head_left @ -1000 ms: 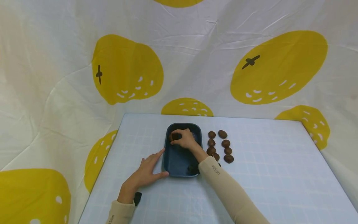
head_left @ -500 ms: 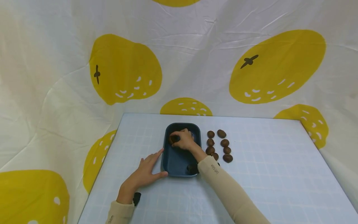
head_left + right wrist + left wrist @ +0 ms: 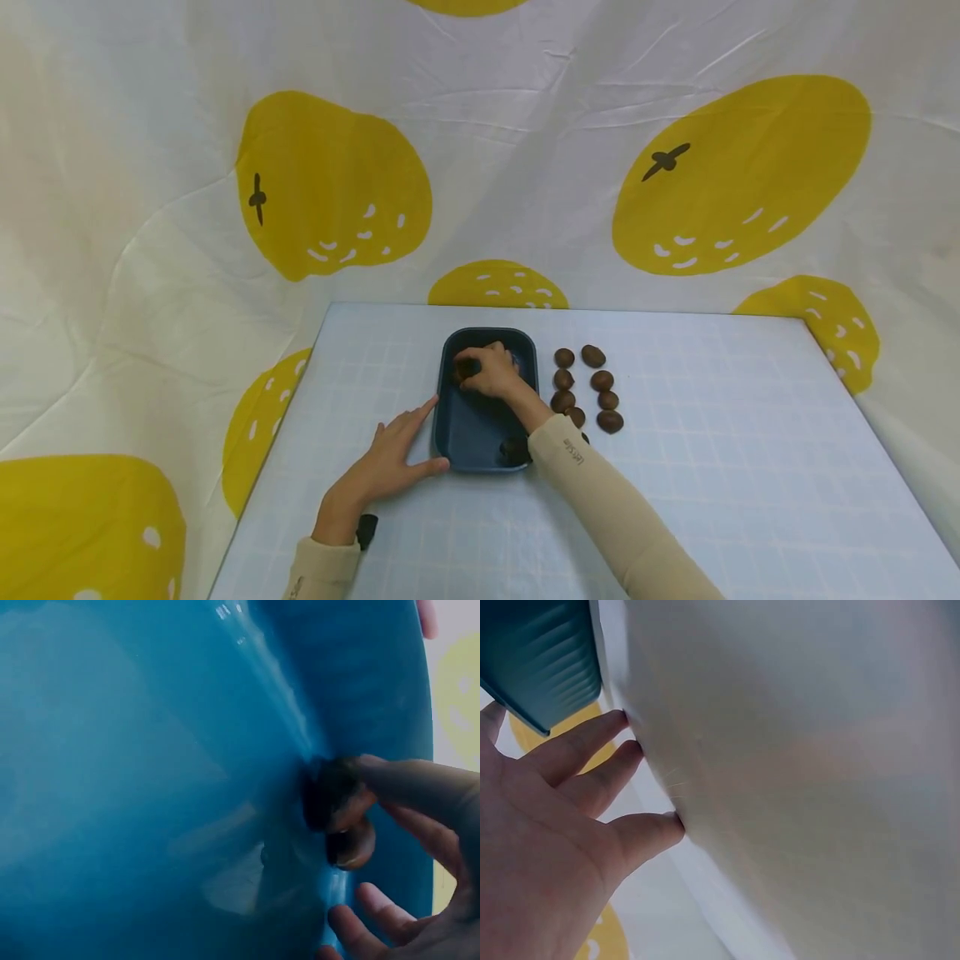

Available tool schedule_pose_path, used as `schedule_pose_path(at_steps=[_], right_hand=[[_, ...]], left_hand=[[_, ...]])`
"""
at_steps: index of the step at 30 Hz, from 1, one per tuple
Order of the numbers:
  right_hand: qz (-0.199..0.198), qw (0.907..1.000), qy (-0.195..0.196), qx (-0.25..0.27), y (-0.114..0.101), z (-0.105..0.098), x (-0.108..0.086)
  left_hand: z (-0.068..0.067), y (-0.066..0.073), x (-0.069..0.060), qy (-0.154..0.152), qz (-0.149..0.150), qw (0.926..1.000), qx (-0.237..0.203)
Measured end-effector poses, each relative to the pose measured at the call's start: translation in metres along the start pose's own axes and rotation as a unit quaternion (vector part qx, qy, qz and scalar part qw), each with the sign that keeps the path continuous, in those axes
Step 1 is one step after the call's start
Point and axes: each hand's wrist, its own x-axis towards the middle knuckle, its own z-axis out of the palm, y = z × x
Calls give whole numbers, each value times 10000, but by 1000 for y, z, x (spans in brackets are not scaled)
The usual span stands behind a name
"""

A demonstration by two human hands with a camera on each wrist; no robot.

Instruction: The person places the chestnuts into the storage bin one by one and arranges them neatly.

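I see a person working at a table (image 3: 757,475) under a pale checked cover, both arms in beige sleeves (image 3: 626,504). The right hand (image 3: 491,372) reaches down into a dark blue tray (image 3: 471,427), near its far left corner, and pinches a brown nut (image 3: 337,796) between thumb and finger. The right wrist view shows it at the foot of the ribbed side wall, with a second nut (image 3: 357,844) touching it or just beside it; the hand's other fingers are bent, their tips near the wall. The left hand (image 3: 386,465) lies outside the tray along its left side, fingers spread and thumb held well out toward the near left corner. Its longest reach ends at the rim, though I can't tell how firmly it touches there; some fingertips meet the tabletop. Just right of the tray, more brown nuts (image 3: 602,381) lie on the table in two rough columns, the lower end of the nearer column partly behind the right forearm. A small black device (image 3: 367,531) shows at the left wrist, and a black piece (image 3: 514,451) at the right wrist covers the tray's near right corner. Behind everything hangs a white cloth (image 3: 525,200) printed with big yellow fruit.
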Motion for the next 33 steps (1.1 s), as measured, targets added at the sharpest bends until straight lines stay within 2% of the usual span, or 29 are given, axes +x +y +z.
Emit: schedule_pose_path(at_steps=[5, 9, 14, 19, 22, 33], right_hand=[[-75, 9996, 159, 225, -9, -10, -3], [-484, 9969, 369, 491, -18, -23, -7], [-1180, 9863, 413, 1072, -28, -48, -21], [-1647, 9746, 573, 1405, -28, -73, -43], [-1638, 9741, 780, 1346, -24, -86, -58], [-1068, 9757, 1188, 1503, -1, -113, -104]], left_hand=[[0, 0, 1, -71, -46, 10000, 15], [-1, 0, 1, -83, -45, 9999, 49], [-1, 0, 0, -50, 21, 10000, 4], [0, 0, 1, -50, 5, 10000, 23], [1, 0, 1, -50, 22, 10000, 43], [0, 0, 1, 6, 70, 10000, 12]])
